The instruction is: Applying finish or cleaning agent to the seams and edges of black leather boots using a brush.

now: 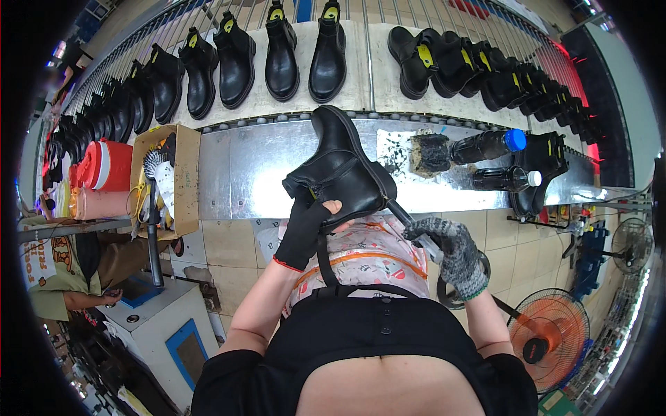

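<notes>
A black ankle boot (341, 177) lies on its side over the front edge of the metal bench, toe pointing away from me and sole facing right. My left hand (305, 232), in a black glove with bare fingertips, grips it near the shaft opening. In a grey knitted glove, my right hand (452, 251) is closed around a slim tool with a pale handle and a dark tip (400, 212). That tip meets the boot around the heel's edge; its exact kind is hard to make out.
On the metal bench (236, 166) are a blackened sponge (430, 153) and two bottles of dark liquid (479, 147), (501, 179). More boots (281, 59) line the conveyor behind. A cardboard box (186, 180) of tools and a red jug (107, 165) stand left; an orange fan (548, 329) is right.
</notes>
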`<action>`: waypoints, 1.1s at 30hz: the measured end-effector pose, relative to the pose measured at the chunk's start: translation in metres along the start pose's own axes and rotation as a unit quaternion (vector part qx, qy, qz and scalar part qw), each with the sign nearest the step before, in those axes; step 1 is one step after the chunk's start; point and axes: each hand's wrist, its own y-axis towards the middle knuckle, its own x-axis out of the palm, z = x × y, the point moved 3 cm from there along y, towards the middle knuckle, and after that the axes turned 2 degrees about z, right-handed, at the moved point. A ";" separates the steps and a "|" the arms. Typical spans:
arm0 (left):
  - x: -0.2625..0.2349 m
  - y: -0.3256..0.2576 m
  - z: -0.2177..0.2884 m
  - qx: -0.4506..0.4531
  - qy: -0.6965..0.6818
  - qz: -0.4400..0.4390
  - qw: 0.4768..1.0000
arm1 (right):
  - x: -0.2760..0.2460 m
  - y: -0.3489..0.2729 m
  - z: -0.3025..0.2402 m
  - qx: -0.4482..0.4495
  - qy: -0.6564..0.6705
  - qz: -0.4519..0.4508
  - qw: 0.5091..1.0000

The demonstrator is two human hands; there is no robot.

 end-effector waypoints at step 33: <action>0.010 0.011 0.032 -0.049 -0.205 -0.008 0.977 | 0.027 0.021 0.084 0.004 0.372 0.290 0.882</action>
